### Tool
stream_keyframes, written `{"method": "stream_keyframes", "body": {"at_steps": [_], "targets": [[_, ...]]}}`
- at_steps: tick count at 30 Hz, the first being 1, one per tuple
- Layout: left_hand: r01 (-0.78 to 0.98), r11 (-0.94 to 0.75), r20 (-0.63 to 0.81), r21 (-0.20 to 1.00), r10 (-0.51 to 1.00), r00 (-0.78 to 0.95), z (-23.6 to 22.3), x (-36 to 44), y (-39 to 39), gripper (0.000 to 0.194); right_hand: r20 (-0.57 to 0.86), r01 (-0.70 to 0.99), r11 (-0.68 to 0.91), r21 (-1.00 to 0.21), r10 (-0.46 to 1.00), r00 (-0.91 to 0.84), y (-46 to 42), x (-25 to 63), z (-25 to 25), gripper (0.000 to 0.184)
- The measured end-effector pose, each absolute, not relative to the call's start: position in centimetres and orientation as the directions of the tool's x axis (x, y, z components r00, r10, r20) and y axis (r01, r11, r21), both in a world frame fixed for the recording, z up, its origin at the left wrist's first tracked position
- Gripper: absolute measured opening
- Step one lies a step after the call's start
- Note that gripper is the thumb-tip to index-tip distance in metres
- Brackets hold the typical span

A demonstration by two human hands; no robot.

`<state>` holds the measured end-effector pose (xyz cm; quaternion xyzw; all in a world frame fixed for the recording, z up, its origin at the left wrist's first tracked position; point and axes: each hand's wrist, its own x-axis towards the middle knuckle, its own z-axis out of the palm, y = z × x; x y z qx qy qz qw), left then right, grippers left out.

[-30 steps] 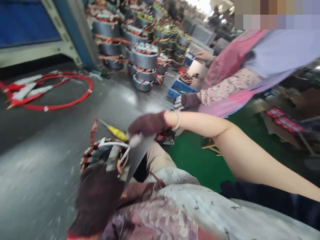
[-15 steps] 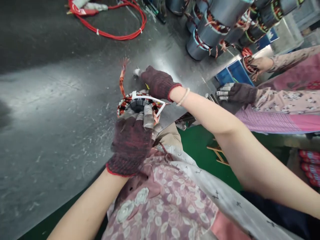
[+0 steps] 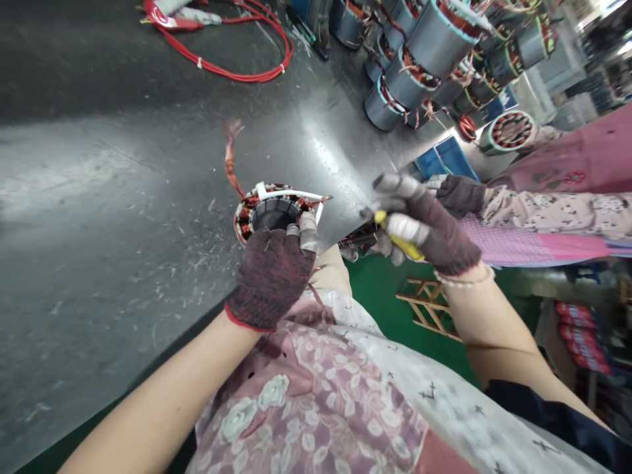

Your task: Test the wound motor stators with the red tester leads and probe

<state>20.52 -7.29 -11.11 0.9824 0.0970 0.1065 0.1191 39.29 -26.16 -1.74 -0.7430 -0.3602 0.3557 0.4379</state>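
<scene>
My left hand (image 3: 271, 276), in a dark knitted glove, grips a small motor stator (image 3: 269, 210) at the near edge of the metal table (image 3: 99, 217). The stator has copper windings, white insulation tubes and a bundle of copper leads (image 3: 230, 155) sticking up at its far left. My right hand (image 3: 424, 227), gloved too, is closed round a yellow-handled tool (image 3: 397, 240) and hovers to the right of the stator, off the table's edge and apart from it.
Several wound stators (image 3: 424, 52) are stacked at the table's far right. A red wire loop (image 3: 232, 46) lies at the far left. A co-worker's gloved hand (image 3: 459, 194) and flowered sleeve (image 3: 553, 210) rest at the right by a blue bin (image 3: 442, 158).
My right hand has come back from the table beyond the stator with the yellow-handled tool, now right of the stator. My left hand has kept its hold on the stator.
</scene>
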Motion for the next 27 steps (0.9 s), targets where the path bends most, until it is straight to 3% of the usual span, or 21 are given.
{"method": "stream_keyframes", "body": {"at_steps": [1, 3, 5, 7, 9, 13, 15, 19, 27], "targets": [[0.193, -0.947, 0.203, 0.257, 0.248, 0.947, -11.2, 20.5, -7.9, 0.051, -0.192, 0.393, -0.396, -0.830, 0.864, 0.466, -26.7, 38.6, -1.0, 0.058], [0.231, -0.939, 0.240, 0.255, 0.293, 0.925, -11.2, 20.3, -8.7, 0.053, -0.092, 0.733, -0.427, -0.529, 0.888, 0.451, -27.0, 37.7, -0.1, 0.047], [0.247, -0.942, 0.296, 0.228, 0.309, 0.904, -11.0, 19.8, -8.9, 0.052, -0.012, 0.893, -0.400, -0.205, 0.914, 0.406, -26.9, 37.4, 0.2, 0.044], [0.243, -0.954, 0.344, 0.175, 0.290, 0.893, -10.8, 19.1, -8.9, 0.047, -0.012, 0.939, -0.342, -0.027, 0.940, 0.342, -26.6, 37.3, 0.3, 0.045], [0.228, -0.964, 0.381, 0.138, 0.264, 0.886, -10.8, 18.6, -8.8, 0.040, -0.010, 0.961, -0.265, 0.074, 0.964, 0.266, -26.3, 36.9, 0.6, 0.042], [0.233, -0.955, 0.365, 0.182, 0.286, 0.886, -11.2, 18.9, -8.9, 0.033, -0.074, 0.931, -0.156, 0.329, 0.979, 0.190, -24.8, 35.2, 1.6, 0.041], [0.244, -0.951, 0.376, 0.189, 0.300, 0.877, -11.5, 19.3, -9.0, 0.032, -0.183, 0.905, -0.098, 0.415, 0.965, 0.188, -23.5, 34.0, 2.3, 0.043], [0.235, -0.959, 0.549, 0.159, 0.283, 0.786, -11.8, 19.6, -9.0, 0.026, -0.362, 0.859, -0.060, 0.508, 0.890, 0.276, -21.0, 31.7, 3.2, 0.043], [0.220, -0.966, 0.604, 0.138, 0.258, 0.754, -12.3, 19.4, -8.6, 0.026, -0.381, 0.829, -0.167, 0.533, 0.828, 0.412, -19.1, 30.0, 3.0, 0.035]]}}
